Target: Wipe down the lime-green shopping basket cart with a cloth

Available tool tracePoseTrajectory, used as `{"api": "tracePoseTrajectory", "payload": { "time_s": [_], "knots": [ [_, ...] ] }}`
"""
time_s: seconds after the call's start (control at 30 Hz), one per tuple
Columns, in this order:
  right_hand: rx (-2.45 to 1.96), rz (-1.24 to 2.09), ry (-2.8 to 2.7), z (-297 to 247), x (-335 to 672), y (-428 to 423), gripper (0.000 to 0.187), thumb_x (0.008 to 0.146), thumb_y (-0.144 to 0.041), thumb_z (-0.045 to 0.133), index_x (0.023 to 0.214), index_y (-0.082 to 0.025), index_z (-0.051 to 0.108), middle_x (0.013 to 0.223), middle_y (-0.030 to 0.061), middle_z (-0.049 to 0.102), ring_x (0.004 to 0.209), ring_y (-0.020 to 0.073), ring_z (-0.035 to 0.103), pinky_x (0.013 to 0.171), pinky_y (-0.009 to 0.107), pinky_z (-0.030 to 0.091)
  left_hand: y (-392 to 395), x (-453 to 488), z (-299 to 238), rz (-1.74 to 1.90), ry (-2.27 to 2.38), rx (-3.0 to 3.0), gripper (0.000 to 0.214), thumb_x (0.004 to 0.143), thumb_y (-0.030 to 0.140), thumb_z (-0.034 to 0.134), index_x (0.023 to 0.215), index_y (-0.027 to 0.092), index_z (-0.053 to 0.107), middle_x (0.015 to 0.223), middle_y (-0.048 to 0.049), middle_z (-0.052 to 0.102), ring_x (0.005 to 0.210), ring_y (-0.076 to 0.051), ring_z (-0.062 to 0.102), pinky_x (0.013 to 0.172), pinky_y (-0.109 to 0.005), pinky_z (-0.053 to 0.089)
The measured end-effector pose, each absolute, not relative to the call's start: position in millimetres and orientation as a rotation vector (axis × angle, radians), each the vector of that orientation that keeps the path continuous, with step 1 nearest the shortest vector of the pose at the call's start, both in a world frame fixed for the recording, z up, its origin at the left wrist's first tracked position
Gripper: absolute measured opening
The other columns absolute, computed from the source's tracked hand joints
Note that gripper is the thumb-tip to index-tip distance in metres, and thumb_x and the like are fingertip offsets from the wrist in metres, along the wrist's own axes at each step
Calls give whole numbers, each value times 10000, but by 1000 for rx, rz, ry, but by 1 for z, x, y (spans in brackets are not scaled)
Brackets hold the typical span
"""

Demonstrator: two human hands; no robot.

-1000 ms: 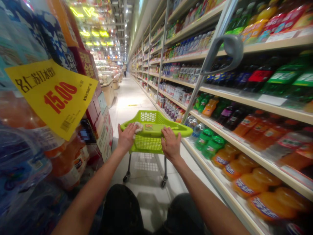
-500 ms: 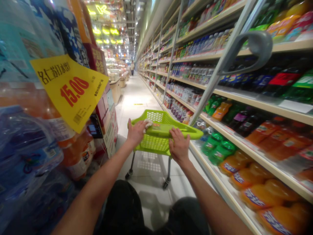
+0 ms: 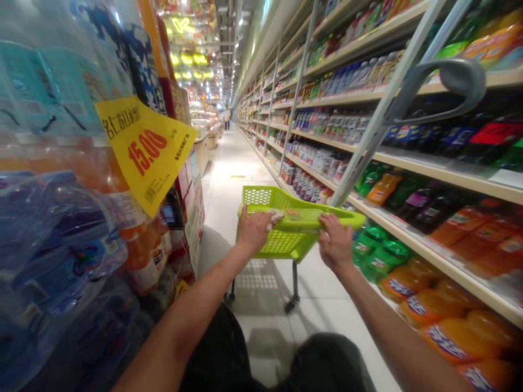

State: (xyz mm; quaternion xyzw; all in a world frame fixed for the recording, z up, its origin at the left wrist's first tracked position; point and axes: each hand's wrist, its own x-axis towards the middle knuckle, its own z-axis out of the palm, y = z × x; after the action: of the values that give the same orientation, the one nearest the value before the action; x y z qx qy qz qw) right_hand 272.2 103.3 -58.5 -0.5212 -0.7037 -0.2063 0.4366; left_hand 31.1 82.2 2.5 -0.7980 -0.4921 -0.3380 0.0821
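A lime-green shopping cart point(image 3: 281, 247) with a perforated plastic basket stands on dark legs with casters, directly in front of me. My left hand point(image 3: 254, 233) is closed over the left part of its handle. A crumpled whitish tissue or cloth point(image 3: 276, 218) pokes out beside that hand's fingers, pressed against the handle. My right hand point(image 3: 335, 242) grips the handle farther right, fingers curled over the top. Both arms reach forward above my dark-trousered knees. The basket's inside is mostly hidden behind the handle.
Long shelves point(image 3: 310, 103) of bottled drinks line the right side, with a grey hook-shaped fitting point(image 3: 445, 81) jutting out. Stacked bottle packs point(image 3: 61, 234) and a yellow price sign point(image 3: 149, 155) crowd the left. The tiled aisle point(image 3: 224, 158) runs ahead to a distant person point(image 3: 227, 117).
The cart and both hands have shifted right in view, and the cart is angled more to the right. The price sign and shelves also sit farther right. Both hands keep their hold.
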Motion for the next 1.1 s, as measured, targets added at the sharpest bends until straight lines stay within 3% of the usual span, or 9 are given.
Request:
{"api": "tracePoseTrajectory", "payload": {
  "time_s": [0.17,0.33,0.47,0.8,0.97,1.1],
  "knots": [
    [-1378,-584,-1701,-47,258,94,416,853,-312,349,1195,-142,516,1255,160,539,1212,290,438,982,551,235,61,62,0,-1036,-1377,-2479,333,817,128,437,1113,224,555,1112,-40,647,1019,-168,584,1120,-504,63],
    [-1273,-525,-1795,-44,231,74,393,883,-242,272,1152,-179,552,1214,108,584,1195,236,468,985,513,270,43,72,3,-1074,-1279,-2575,343,807,134,443,1119,218,557,1150,-54,634,1065,-174,572,1111,-536,39],
    [-1214,-475,-1793,-52,235,65,384,880,-234,288,1150,-184,557,1246,103,560,1252,238,405,984,504,293,33,59,-2,-1133,-1271,-2538,386,775,107,463,1135,217,549,1171,-54,626,1072,-177,572,1106,-555,39],
    [-1077,-311,-1777,-52,254,57,345,883,-267,308,1063,-206,596,1214,80,583,1244,224,422,1022,495,269,25,40,-16,-1256,-1302,-2509,415,765,145,448,1165,218,532,1150,-49,635,1063,-177,574,1107,-505,129],
    [-1090,-314,-1754,-50,273,64,347,876,-306,310,1014,-192,607,1191,84,599,1232,236,436,1009,492,290,35,44,-27,-1287,-1307,-2497,406,773,149,445,1166,211,529,1186,-56,616,1097,-172,556,1112,-494,104],
    [-1209,-371,-1712,-48,269,59,374,879,-294,299,1115,-190,569,1243,99,561,1241,249,420,1007,516,256,52,55,-40,-1302,-1455,-2384,431,786,121,421,1199,202,514,1226,-88,587,1148,-198,525,1085,-545,140]
  ]
}}
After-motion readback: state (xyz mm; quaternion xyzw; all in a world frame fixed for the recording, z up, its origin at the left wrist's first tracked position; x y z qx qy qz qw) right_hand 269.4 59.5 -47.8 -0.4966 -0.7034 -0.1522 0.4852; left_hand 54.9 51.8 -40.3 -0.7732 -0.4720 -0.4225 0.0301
